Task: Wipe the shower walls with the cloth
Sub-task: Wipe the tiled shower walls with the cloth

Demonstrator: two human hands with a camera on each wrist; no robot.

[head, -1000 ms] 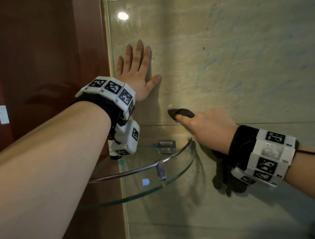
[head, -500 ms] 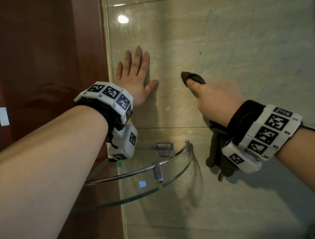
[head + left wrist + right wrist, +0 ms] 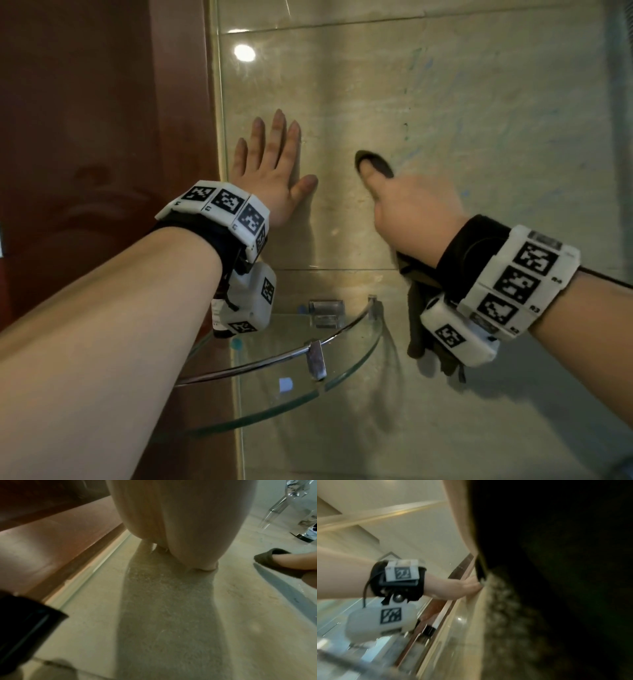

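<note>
My left hand (image 3: pixel 270 171) lies flat on the beige stone shower wall (image 3: pixel 479 120), fingers straight and pointing up, close to the glass edge. To its right, my right hand (image 3: pixel 411 209) holds a dark cloth (image 3: pixel 375 162) against the wall, thumb stretched along it. Its other fingers are hidden. The rest of the cloth hangs below the wrist (image 3: pixel 416 308). In the left wrist view the palm (image 3: pixel 180 520) fills the top and the cloth (image 3: pixel 274 563) shows under the right thumb. The right wrist view is mostly filled by the dark cloth (image 3: pixel 505 608).
A glass corner shelf (image 3: pixel 342 370) with a chrome rail (image 3: pixel 267 359) juts out below both hands. A small bottle (image 3: pixel 219 315) stands behind my left wrist. A reddish-brown panel (image 3: pixel 102 137) lies left of the glass edge (image 3: pixel 219 137). Faint blue streaks mark the wall at upper right.
My right hand has slid the cloth up the wall from just above the shelf to about the level of my left hand. The left hand stays flat in place.
</note>
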